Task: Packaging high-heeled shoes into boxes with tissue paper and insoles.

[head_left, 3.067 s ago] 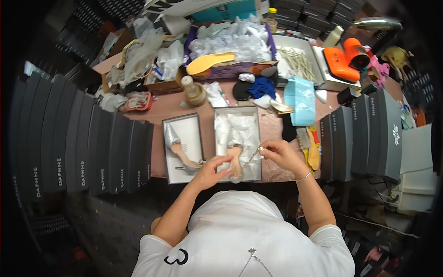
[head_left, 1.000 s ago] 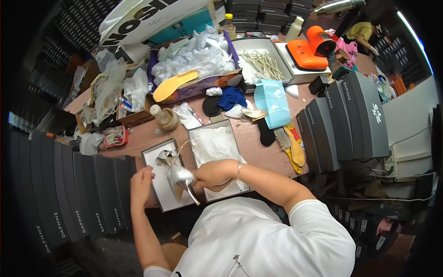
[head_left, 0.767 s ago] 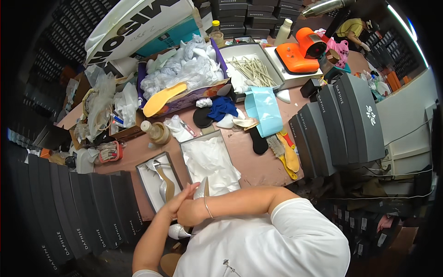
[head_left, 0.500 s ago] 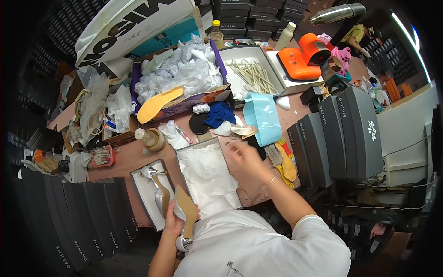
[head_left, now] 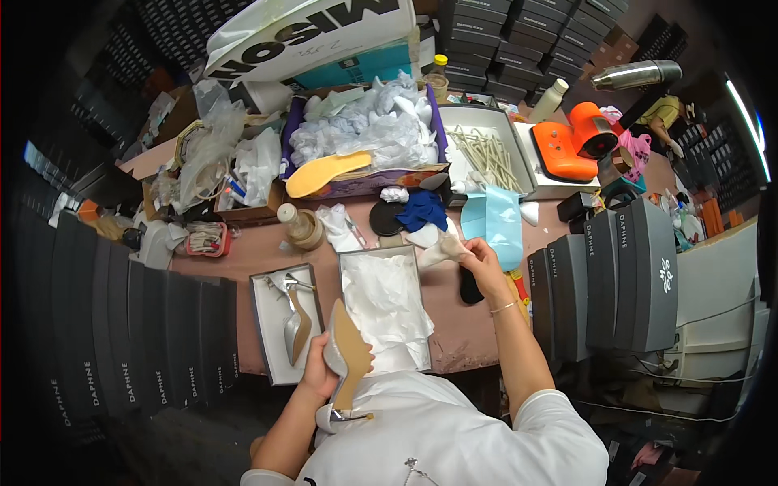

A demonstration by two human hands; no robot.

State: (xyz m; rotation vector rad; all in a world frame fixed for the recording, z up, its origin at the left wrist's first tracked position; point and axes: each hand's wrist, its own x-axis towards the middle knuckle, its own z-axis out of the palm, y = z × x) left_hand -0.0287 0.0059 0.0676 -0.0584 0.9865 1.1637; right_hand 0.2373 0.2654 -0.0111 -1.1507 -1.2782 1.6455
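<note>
Near my body, my left hand grips a silver high-heeled shoe, its tan sole turned up and its heel toward me. Between the fingertips of my right hand is a whitish cloth, pinched at its right end above the table. The matching silver heel lies on its side in an open grey shoebox at the left. Beside that, white tissue paper fills another shallow box part. A blue cloth and a light-blue sheet lie beyond the whitish cloth.
Stacked dark shoeboxes stand at the left, and more shoeboxes at the right. Behind are a purple box of crumpled plastic with a yellow insole, a box of pale sticks and an orange device. Another person is far right.
My right hand, blurred and apparently empty before, now holds the whitish cloth, lifted from beside the blue one. The shoe stays in my left hand. The whole view has shifted.
</note>
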